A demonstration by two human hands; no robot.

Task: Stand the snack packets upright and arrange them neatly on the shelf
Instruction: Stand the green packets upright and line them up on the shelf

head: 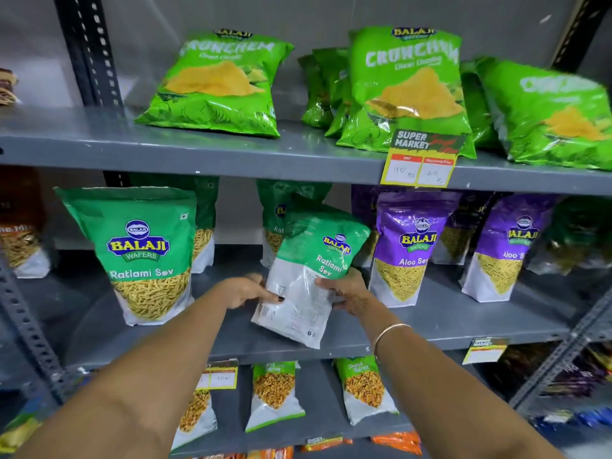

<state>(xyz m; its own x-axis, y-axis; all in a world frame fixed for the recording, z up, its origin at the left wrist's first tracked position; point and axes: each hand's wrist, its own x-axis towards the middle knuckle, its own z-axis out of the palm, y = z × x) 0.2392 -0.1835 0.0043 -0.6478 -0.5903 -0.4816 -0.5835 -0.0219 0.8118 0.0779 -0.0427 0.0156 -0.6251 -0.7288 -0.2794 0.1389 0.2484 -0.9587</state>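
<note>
A green and white Ratlami Sev packet [308, 276] is tilted to the left above the middle shelf [430, 323], its bottom end toward me. My left hand [246, 291] grips its left edge and my right hand [344, 291] grips its right edge. Another Ratlami Sev packet [139, 256] stands upright to the left. A further green packet [281, 220] stands behind the held one. Two purple Aloo Sev packets [405, 253] [506, 250] stand upright to the right, with more behind them.
On the top shelf [198, 150], green Crunchem bags [215, 84] [410, 87] [549, 114] lean back, above a yellow price tag [419, 164]. Chana packets [275, 392] [364, 389] stand on the lower shelf. Slotted steel posts [89, 51] frame the rack.
</note>
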